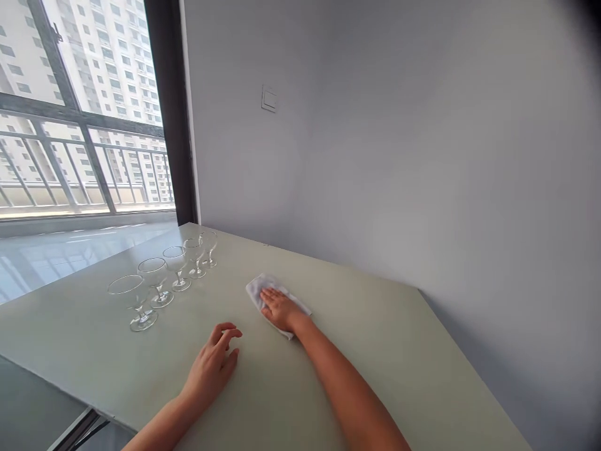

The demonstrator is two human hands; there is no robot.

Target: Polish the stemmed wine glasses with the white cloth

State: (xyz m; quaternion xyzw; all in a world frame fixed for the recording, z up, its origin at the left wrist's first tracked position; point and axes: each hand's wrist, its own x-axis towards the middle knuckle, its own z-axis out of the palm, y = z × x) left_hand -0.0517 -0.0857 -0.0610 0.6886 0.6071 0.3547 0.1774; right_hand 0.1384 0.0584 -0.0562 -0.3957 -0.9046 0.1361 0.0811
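Observation:
My right hand [280, 309] lies flat on a folded white cloth [256, 288], palm down with the fingers stretched out. The cloth rests on the pale green tabletop [366, 313], its edges showing around the hand. To the left, my left hand [213, 360] hovers at or just above the table, fingers loosely bent and thumb apart, with nothing in it. I cannot tell whether it touches the surface. Beyond it, several clear stemmed glasses stand upright in a slanting row; the nearest glass [139, 308] is closest to that hand.
Behind the table rises a grey wall with a light switch [269, 99]. A large window [84, 119] with a railing is at the left, past the table's left edge. A metal table leg [75, 431] shows at the lower left.

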